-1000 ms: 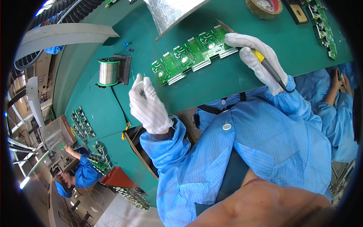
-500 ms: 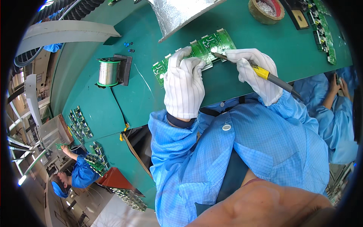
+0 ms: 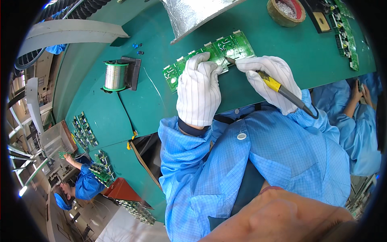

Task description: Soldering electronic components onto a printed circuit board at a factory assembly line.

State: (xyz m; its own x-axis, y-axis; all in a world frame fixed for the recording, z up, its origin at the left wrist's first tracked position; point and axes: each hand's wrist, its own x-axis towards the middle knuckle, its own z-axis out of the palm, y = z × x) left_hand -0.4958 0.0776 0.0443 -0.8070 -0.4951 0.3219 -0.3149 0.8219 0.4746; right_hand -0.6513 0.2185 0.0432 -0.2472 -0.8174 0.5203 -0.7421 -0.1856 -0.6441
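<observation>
A long green circuit board (image 3: 240, 45) lies on the bench, white connectors along its far edge. My left hand (image 3: 198, 90), in a white striped glove, rests over its near side with fingers pinched. A thin strand that looks like solder wire (image 3: 223, 62) shows at those fingertips; most of it is hidden by the glove. My right hand (image 3: 276, 80), gloved likewise, is closed round the yellow and grey handle of a soldering iron (image 3: 273, 83). The iron's dark tip is by the board's near edge, close to my left fingertips.
A solder wire spool (image 3: 115, 76) stands on a black holder at the left. Ahead is a foil-covered panel (image 3: 197, 18). Far right are a round tub (image 3: 285, 14), an iron stand (image 3: 320, 20) and more circuit boards (image 3: 344, 38). Co-workers in blue sit at both sides.
My right hand has drawn the iron's tip back from the board's middle toward its near edge, and the handle has tilted. My left hand has shifted very slightly right.
</observation>
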